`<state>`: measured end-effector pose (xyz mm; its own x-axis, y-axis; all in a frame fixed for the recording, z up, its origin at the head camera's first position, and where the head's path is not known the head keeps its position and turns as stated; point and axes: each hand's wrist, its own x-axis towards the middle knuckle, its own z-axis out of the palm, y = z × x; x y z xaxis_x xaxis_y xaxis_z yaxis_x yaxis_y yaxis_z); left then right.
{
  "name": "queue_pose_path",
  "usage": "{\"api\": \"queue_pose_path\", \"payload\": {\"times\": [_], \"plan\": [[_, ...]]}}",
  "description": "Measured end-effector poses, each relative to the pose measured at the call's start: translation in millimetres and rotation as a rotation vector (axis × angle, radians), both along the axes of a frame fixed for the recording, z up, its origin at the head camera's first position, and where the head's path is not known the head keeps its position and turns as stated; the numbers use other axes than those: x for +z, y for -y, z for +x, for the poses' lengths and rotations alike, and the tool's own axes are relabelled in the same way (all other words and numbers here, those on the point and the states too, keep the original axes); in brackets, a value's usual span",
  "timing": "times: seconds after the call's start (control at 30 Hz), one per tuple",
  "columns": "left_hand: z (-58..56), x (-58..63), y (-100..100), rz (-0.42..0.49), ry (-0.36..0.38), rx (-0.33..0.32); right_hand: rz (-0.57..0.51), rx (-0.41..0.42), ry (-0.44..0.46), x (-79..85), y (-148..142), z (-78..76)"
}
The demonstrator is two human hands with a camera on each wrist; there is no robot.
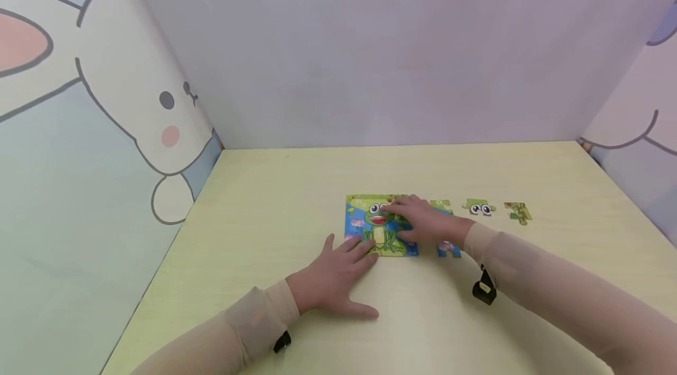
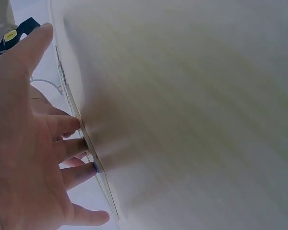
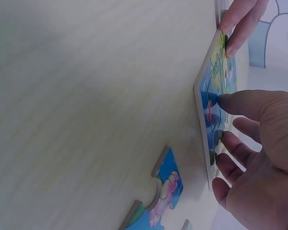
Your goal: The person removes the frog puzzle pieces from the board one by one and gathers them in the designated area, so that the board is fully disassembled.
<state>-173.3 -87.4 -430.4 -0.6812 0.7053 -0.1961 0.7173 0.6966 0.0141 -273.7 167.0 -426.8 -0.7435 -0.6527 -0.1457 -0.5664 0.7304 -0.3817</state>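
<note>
A square frog puzzle (image 1: pixel 378 236) lies flat on the table, its picture showing a green frog on blue and yellow-green. My left hand (image 1: pixel 333 278) is spread at its lower left corner, fingertips on the lower edge and thumb out over the table. Across the puzzle's right side reaches my right hand (image 1: pixel 425 219), covering part of the picture. In the right wrist view its thumb and fingertips touch the puzzle's surface, the fingers slightly bent and apart. Just beyond this hand, a blue puzzle piece with a pink flower (image 3: pixel 165 191) lies on the table.
To the right of the puzzle are more loose pieces: a green one (image 1: pixel 441 203) partly behind the right hand, one with frog eyes (image 1: pixel 479 208), and a green-brown one (image 1: pixel 519 211). Walls with cartoon figures (image 1: pixel 169 116) enclose the pale wooden table (image 1: pixel 275 187).
</note>
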Motion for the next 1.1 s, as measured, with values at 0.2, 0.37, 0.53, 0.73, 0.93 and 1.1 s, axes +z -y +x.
{"api": "queue_pose_path", "payload": {"times": [0.2,0.37,0.53,0.73,0.93,1.1], "plan": [[0.4,0.1,-0.3,0.004,0.003,-0.002,-0.011,0.019,0.021,1.1,1.0,-2.1],[0.2,1.0,0.2,0.001,-0.018,-0.013,-0.041,0.037,-0.063,-0.1,0.6,2.6],[0.7,0.7,0.4,-0.001,-0.015,-0.012,-0.078,0.021,-0.105,-5.0,-2.1,5.3],[1.0,0.8,-0.1,-0.003,-0.006,-0.008,-0.136,0.007,-0.088,-5.3,-5.7,3.5],[1.4,2.0,0.0,0.003,-0.010,-0.008,-0.162,0.000,-0.034,-0.7,-7.2,1.9],[1.2,1.8,0.4,0.008,-0.015,-0.013,-0.187,-0.006,0.001,1.9,-8.8,2.4]]}}
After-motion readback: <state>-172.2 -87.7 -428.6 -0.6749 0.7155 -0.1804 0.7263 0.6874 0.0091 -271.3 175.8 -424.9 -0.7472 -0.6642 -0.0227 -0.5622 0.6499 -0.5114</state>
